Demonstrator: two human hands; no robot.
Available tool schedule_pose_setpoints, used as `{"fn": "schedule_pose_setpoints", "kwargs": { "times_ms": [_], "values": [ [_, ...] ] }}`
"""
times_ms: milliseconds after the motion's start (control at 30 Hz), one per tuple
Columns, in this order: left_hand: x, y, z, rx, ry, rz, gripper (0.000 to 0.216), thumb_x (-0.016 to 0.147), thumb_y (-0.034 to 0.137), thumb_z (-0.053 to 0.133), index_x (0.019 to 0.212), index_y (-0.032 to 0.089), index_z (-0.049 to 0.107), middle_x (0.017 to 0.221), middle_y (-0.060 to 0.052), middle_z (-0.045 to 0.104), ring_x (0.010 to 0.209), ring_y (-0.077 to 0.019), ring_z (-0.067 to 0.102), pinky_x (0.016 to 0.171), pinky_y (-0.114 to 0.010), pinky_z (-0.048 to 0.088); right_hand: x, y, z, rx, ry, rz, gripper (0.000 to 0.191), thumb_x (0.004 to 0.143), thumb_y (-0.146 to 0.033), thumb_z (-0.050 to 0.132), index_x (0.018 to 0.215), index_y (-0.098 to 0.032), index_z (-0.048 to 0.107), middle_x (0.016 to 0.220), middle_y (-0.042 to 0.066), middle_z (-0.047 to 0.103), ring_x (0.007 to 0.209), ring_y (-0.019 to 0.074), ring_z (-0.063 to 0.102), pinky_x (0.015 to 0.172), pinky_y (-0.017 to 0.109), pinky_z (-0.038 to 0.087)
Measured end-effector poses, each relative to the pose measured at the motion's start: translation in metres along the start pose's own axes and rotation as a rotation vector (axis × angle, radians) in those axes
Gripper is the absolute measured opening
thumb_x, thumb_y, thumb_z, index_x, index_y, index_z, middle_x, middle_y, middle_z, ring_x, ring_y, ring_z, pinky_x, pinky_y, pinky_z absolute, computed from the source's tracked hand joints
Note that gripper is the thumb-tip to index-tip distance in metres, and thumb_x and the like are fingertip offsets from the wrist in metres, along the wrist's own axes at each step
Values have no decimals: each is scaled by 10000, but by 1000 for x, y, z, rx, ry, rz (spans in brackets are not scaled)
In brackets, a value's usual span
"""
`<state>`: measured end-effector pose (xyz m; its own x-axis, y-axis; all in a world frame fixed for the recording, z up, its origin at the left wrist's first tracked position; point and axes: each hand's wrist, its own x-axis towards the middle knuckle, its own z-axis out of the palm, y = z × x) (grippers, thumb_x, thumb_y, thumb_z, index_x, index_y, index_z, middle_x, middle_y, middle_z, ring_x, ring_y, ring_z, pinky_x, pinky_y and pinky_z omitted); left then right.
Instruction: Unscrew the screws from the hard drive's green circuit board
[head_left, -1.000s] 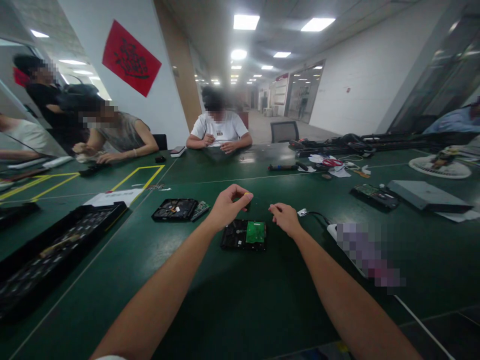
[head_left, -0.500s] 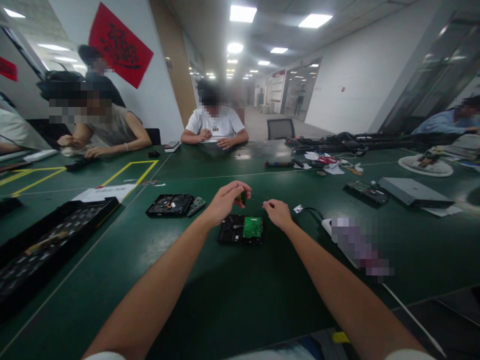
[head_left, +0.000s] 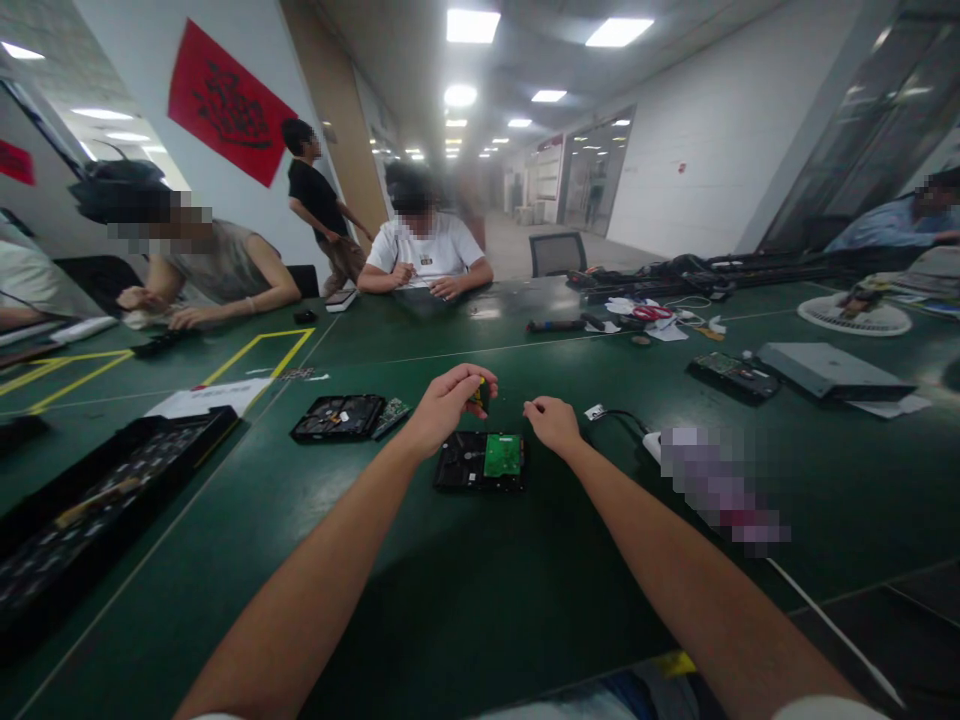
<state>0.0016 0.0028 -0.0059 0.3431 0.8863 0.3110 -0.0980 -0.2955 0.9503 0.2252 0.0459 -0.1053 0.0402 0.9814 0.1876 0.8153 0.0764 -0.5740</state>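
Observation:
A black hard drive (head_left: 465, 462) with a green circuit board (head_left: 502, 455) on top lies on the green table (head_left: 465, 600) in front of me. My left hand (head_left: 444, 405) hovers just above its far left corner, fingers pinched on a small dark and yellow object (head_left: 478, 392). My right hand (head_left: 553, 422) rests past the drive's right side, fingers curled together; what they hold, if anything, is too small to see.
A second opened drive (head_left: 337, 417) lies to the left, beside a long black tray (head_left: 97, 495). A white power strip with a cable (head_left: 645, 432) sits to the right. Several people sit or stand at the far side; tools and boxes (head_left: 825, 370) lie far right.
My left hand has drawn slightly back toward the drive with the small object more visible in its fingers. A standing person has come into view at the back. The camera shifted slightly.

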Motion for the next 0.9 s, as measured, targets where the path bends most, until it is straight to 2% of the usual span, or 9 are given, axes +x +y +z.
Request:
{"fn": "schedule_pose_setpoints", "kwargs": {
  "times_ms": [167,267,533,700,800,900],
  "values": [
    [1,-3,0,60,44,40,355,911,455,566,1067,154,672,1007,-94,676,913,-197,630,643,-288,574,-7,-1,0,40,42,-30,385,973,-415,455,815,-198,730,800,35,706,717,156,587,640,271,334],
    [1,-4,-1,89,66,39,376,890,477,603,1063,149,664,1017,-93,678,916,-198,633,662,-305,588,-13,1,-1,72,58,-109,394,979,-427,443,828,-196,724,809,34,701,742,157,591,659,269,350],
    [-3,3,4,108,48,38,302,866,420,664,959,141,596,984,-105,711,846,-174,653,634,-270,547,-21,-4,-12,100,4,-196,348,969,-412,475,846,-197,720,834,35,694,773,162,583,682,272,366],
    [-2,2,3,104,15,41,318,900,435,612,1057,159,635,944,-78,692,848,-169,640,633,-254,530,-28,-13,-16,5,-14,-266,323,971,-368,492,779,-187,678,790,36,651,739,153,540,689,276,361],
    [-2,2,1,26,0,9,338,935,427,537,1082,160,682,997,-94,671,928,-191,624,651,-262,539,-31,-17,-16,-12,-19,-356,280,973,-347,506,823,-191,683,847,47,653,815,160,548,762,274,382],
    [-1,3,-1,-39,-12,-19,319,932,398,532,1069,160,695,1030,-97,665,966,-203,614,680,-281,559,-34,-17,-15,7,-36,-412,256,977,-326,502,867,-194,691,857,41,647,817,156,550,770,272,388]
  ]
}}
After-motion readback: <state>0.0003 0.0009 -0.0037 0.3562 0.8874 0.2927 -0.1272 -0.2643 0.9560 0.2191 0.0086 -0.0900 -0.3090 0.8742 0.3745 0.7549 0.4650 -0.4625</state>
